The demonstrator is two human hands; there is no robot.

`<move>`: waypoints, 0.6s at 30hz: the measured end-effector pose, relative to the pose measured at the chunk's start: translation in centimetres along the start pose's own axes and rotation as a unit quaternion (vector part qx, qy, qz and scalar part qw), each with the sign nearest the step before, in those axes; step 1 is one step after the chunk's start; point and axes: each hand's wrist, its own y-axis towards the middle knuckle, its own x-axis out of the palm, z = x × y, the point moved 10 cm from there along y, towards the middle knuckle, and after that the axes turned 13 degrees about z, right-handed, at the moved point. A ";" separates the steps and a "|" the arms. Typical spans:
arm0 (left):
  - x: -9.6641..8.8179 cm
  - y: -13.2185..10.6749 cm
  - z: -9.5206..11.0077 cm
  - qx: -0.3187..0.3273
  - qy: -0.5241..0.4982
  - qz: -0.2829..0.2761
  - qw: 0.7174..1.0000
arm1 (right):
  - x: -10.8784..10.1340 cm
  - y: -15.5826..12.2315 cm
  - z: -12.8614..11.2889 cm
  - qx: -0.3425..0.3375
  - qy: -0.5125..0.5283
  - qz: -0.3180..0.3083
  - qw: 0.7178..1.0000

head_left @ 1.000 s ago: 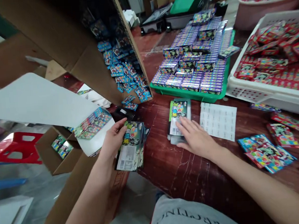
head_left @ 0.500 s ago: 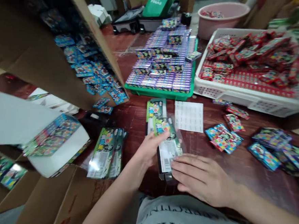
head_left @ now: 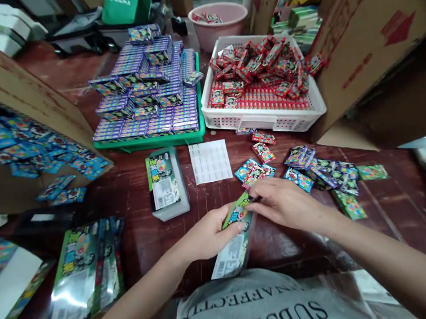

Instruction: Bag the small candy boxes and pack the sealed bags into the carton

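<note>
While two hands (head_left: 282, 201) hold one packet (head_left: 232, 251), one sheet (head_left: 211, 162) lies flat.

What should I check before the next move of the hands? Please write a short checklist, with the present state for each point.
1. Left hand holding the pack, thumb across its front: ok.
2. Right hand at the pack's upper end: ok.
3. Upper end open or closed: cannot tell, the fingers cover it.
4. Space beyond the right hand free: not ok, blue and red packets lie right there on the table.
5. White sheet lying flat: ok.
6. Stack of clear cases upright, not toppled: ok, beside the sheet.
</note>
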 end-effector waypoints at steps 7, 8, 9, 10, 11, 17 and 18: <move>0.1 -0.2 -3.4 -0.151 -0.059 0.044 0.986 | -1.1 -0.8 -1.1 -0.030 0.131 -0.092 0.987; -0.5 -0.1 -3.7 -0.154 -0.080 0.094 0.980 | -1.2 -0.7 0.1 0.012 0.123 -0.035 0.992; -1.2 0.0 -4.0 -0.148 -0.101 0.146 0.973 | -1.1 -0.8 1.3 0.062 0.124 0.028 0.990; -1.7 -0.1 -4.3 -0.137 -0.119 0.195 0.964 | -0.5 -1.3 2.4 0.112 0.136 0.083 0.981; -2.1 -0.3 -4.6 -0.126 -0.131 0.236 0.955 | 0.8 -2.1 3.2 0.156 0.152 0.114 0.969; -1.4 -2.6 -7.4 -0.125 -0.066 0.331 0.933 | 9.6 -6.3 4.0 0.266 -0.019 0.095 0.959; -1.5 -3.1 -7.6 -0.124 -0.036 0.344 0.930 | 10.2 -6.5 3.8 0.262 -0.050 0.098 0.959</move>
